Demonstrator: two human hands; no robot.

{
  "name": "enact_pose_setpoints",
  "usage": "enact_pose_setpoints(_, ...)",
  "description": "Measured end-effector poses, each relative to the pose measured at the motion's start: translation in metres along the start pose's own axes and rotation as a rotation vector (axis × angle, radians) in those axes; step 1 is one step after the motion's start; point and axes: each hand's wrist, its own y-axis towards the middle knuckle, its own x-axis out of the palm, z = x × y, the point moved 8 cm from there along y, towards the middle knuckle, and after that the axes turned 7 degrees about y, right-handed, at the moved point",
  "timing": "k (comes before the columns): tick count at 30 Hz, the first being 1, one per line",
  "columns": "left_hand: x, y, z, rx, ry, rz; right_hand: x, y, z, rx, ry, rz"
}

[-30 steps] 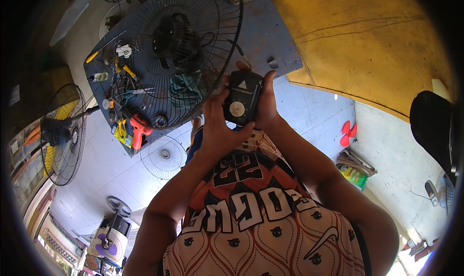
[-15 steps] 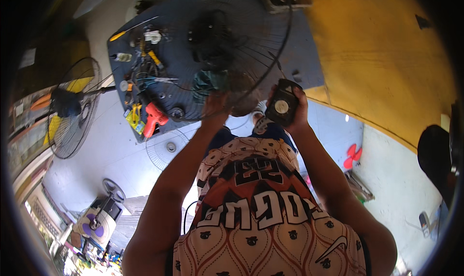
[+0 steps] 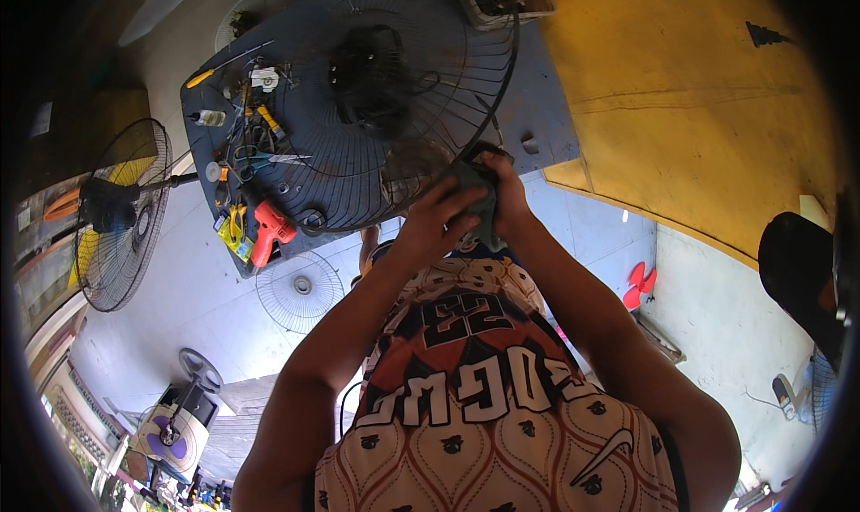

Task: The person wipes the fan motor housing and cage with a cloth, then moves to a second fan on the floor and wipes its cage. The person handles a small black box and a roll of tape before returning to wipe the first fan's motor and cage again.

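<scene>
My right hand grips a black plastic casing, now mostly hidden by fingers and cloth. A dark green cloth lies against the casing, its lower end hanging down. With bent fingers, my left hand presses the cloth onto the casing from the left. Both hands are close together at the near edge of the blue-grey table. Just beyond them, a large round wire fan guard lies on the tabletop, with a black fan motor part at its middle.
On the table's left are a red hot glue gun, scissors, a yellow-handled screwdriver and a small bottle. A parts tray sits at the far right. A standing fan is at left; another wire guard lies below the table.
My left hand has lifted the cloth from the guard's near edge and brought it right, onto the casing. My right hand has moved slightly left and turned the casing.
</scene>
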Motion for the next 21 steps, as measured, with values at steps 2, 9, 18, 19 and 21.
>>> enact_pose_setpoints(2,-0.002,0.016,-0.003,0.024,0.109,0.156,0.009,0.002,0.014,0.063,0.094,-0.031)
enact_pose_setpoints(9,0.009,0.029,-0.055,-0.301,0.05,0.105,0.021,-0.005,0.032,0.074,0.155,-0.009)
enact_pose_setpoints(18,0.023,0.011,-0.053,-0.462,0.172,0.099,0.015,-0.011,0.024,0.024,0.167,-0.041)
enact_pose_setpoints(19,0.021,0.018,-0.059,-0.349,0.198,0.132,0.017,-0.011,0.024,0.015,0.159,-0.029)
enact_pose_setpoints(21,0.026,0.034,-0.097,-0.396,0.066,0.141,0.02,-0.013,0.024,0.007,0.105,-0.001)
